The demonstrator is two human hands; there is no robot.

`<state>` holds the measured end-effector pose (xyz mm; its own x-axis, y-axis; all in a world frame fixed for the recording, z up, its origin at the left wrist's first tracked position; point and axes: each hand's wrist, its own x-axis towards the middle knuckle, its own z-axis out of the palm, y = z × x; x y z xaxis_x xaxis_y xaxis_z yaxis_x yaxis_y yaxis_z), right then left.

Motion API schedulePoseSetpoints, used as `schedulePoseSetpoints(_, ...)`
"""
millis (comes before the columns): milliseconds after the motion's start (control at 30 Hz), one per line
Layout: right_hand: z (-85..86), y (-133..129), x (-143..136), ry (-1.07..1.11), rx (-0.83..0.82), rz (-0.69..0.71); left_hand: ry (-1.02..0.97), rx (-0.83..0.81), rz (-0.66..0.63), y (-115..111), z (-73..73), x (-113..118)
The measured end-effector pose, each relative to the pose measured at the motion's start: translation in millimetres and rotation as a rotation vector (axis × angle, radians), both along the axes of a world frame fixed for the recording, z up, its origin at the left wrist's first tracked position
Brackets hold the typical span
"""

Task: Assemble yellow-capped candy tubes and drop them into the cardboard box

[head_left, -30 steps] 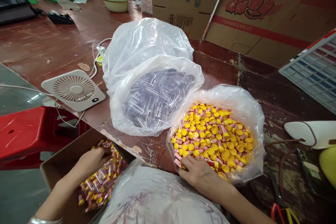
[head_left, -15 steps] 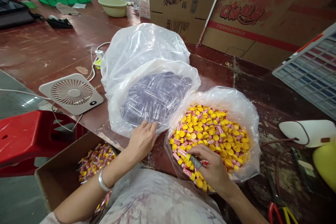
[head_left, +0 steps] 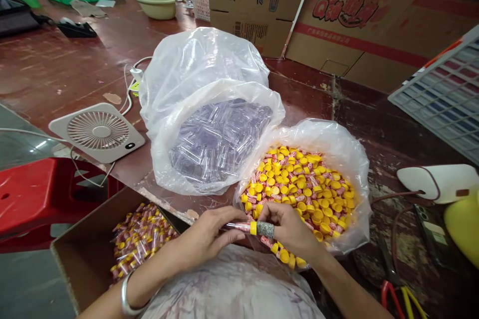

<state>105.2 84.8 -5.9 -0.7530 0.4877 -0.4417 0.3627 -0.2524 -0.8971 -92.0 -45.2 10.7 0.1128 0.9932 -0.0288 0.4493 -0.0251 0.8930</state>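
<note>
My left hand (head_left: 209,237) is closed around a clear plastic tube (head_left: 228,227), held sideways in front of my body. A red-and-white patterned piece with a yellow cap (head_left: 253,228) lies in line with the tube, its patterned part inside it. My right hand (head_left: 286,229) pinches at the yellow cap; a grey wrap covers one finger. Just beyond my right hand, a plastic bag (head_left: 354,159) holds many yellow-capped, red-and-white pieces (head_left: 295,179). Behind my left hand, another white bag (head_left: 160,169) lies open with clear tubes (head_left: 220,139) inside.
At lower left, a cardboard box (head_left: 67,254) contains filled, yellow-capped tubes (head_left: 145,234). A white fan (head_left: 99,132) and its cable lie at the table's left edge, above a red stool (head_left: 30,199). Scissors (head_left: 391,264), a phone (head_left: 434,234) and a white crate (head_left: 445,94) are on the right.
My left hand has come away from the bag of clear tubes with one tube, toward my body. My right hand has moved slightly left with the capped piece, which now meets the tube.
</note>
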Motion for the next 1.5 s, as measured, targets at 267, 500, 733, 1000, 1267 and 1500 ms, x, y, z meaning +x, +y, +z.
schedulePoseSetpoints(267, -22.9, -15.5, -4.1, -0.056, -0.094, 0.031, -0.043, 0.059, 0.058, -2.6, -28.3, 16.8)
schedulePoseSetpoints(500, -4.6, 18.9, 10.6, -0.291, 0.702, 0.073, 0.314, -0.301, 0.094, -49.2, -27.0, -63.1)
schedulePoseSetpoints(733, -3.9, 48.9, 4.0, -0.820, 1.261, 0.224, 0.922, -0.812, 0.262, -102.8, -79.5, -138.6)
schedulePoseSetpoints(1000, -4.8, 47.8, 3.4, -0.863, 1.304, 0.256, 0.926, -0.017, 0.402, -29.1, -14.9, -76.1)
schedulePoseSetpoints(1267, 6.6, 32.6, 26.7, -0.129, 0.904, -0.152, 1.059, 0.056, 0.172, 22.1, -17.4, -73.4)
schedulePoseSetpoints(1500, 11.7, -7.3, -9.4, 0.113, 0.330, -0.153, 0.226, 0.129, 0.044, 2.9, -3.4, -30.6)
